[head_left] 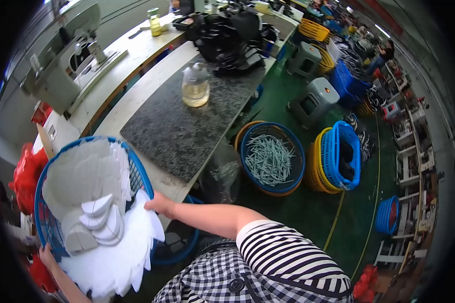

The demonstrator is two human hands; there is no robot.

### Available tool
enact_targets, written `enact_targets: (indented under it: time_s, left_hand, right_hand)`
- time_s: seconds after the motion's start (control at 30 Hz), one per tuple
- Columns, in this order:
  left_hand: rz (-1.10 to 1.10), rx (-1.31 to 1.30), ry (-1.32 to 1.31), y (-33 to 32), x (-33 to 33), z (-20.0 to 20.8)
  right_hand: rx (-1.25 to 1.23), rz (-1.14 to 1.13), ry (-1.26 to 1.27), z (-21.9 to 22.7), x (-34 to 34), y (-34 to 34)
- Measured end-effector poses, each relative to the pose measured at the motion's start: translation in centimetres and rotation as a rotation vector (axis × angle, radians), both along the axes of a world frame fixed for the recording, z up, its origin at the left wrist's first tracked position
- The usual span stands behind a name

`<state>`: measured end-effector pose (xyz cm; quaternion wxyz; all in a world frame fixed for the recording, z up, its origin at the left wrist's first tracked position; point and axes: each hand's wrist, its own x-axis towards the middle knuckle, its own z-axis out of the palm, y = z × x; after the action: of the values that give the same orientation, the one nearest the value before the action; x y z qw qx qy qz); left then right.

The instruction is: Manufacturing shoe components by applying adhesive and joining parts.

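A blue plastic basket sits at the left, tilted toward me and full of white cut pieces. Stacks of greyish-white pieces fill its far part. Several half-round pieces lie on top in the middle, and brighter white pieces fan out over the near side. My right hand is closed at the right rim, its fingertips against the white pieces. My left hand grips the left rim, partly out of sight behind the basket.
A dark speckled tabletop bears a clear bottle and a heap of black pieces. Right of it stand a basket of pale strips, stacked baskets and grey stools. A sewing machine stands far left.
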<state>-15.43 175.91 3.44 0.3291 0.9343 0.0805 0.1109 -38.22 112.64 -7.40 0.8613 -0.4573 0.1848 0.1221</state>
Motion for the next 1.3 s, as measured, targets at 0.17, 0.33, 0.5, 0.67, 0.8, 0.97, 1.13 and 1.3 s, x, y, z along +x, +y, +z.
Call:
enact_targets:
  time_s: [0.17, 0.33, 0.5, 0.67, 0.8, 0.97, 1.13, 1.3]
  left_hand:
    - [0.133, -0.037, 0.177, -3.0, -10.1, -1.9]
    - [0.188, -0.07, 0.005, -6.0, -15.7, -4.5]
    - [0.122, -0.031, -0.024, -17.4, -25.8, -0.3]
    - [-0.099, -0.002, -0.1, -34.7, -36.9, 3.9]
    - [-0.145, 0.113, -0.02, -48.3, -41.5, 4.7]
    - [-0.29, -0.104, -0.041, -65.1, -42.4, 5.1]
    - [-0.404, -0.099, 0.02, -83.4, -41.6, 2.6]
    - [-0.57, -0.088, 0.055, -102.5, -41.9, -0.7]
  right_hand:
    - [-0.178, -0.023, -0.106, 1.1, -8.7, -1.4]
    - [-0.156, -0.009, -0.176, 2.7, -18.4, -6.3]
    - [-0.187, -0.1, -0.225, 3.9, -29.3, -13.5]
    - [-0.197, -0.269, -0.258, 3.9, -41.8, -23.8]
    - [-0.271, -0.428, -0.199, 5.0, -50.8, -32.2]
    - [-0.164, -0.497, -0.022, 5.9, -57.9, -41.0]
    - [-0.125, -0.693, 0.046, 5.6, -62.4, -49.9]
    - [-0.189, -0.883, 0.148, 6.1, -66.7, -58.8]
